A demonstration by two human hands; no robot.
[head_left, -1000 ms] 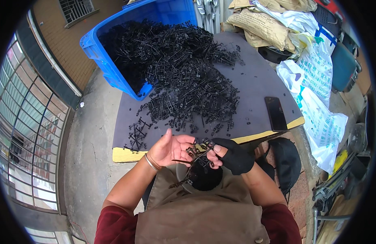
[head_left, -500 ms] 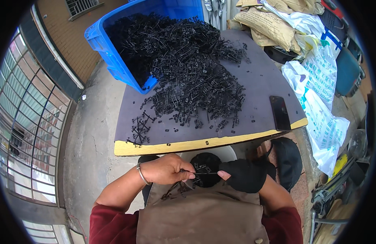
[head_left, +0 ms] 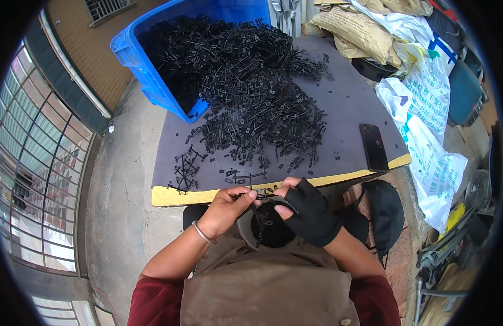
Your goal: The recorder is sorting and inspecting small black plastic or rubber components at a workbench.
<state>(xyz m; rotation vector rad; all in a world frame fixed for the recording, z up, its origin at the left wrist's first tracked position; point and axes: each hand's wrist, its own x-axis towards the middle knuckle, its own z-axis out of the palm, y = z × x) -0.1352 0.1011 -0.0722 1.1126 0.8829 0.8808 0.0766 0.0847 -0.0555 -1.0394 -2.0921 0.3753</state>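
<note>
Just above the near table edge, my left hand (head_left: 230, 209), bare with a metal bangle on its wrist, pinches a black plastic branched sprue (head_left: 250, 177) between thumb and fingers. My right hand (head_left: 311, 214), in a black fingerless glove, is to the right of the sprue, its thumb and forefinger apart with nothing visible between them. Below both hands is a white bucket (head_left: 246, 230), partly hidden, with black pieces in it. A large heap of similar black plastic parts (head_left: 262, 103) spreads over the table toward me.
A blue crate (head_left: 153, 87) lies tipped on the grey-topped table (head_left: 349, 114), spilling parts. A small cluster of sprues (head_left: 185, 171) is at the near left, a phone (head_left: 374, 148) at the right edge. White sacks (head_left: 425, 146) and a black bag (head_left: 383, 217) are to the right.
Both hands have moved up toward the table edge. The right hand has let go of the thin black piece stretched between the hands; the left now holds a branched sprue.
</note>
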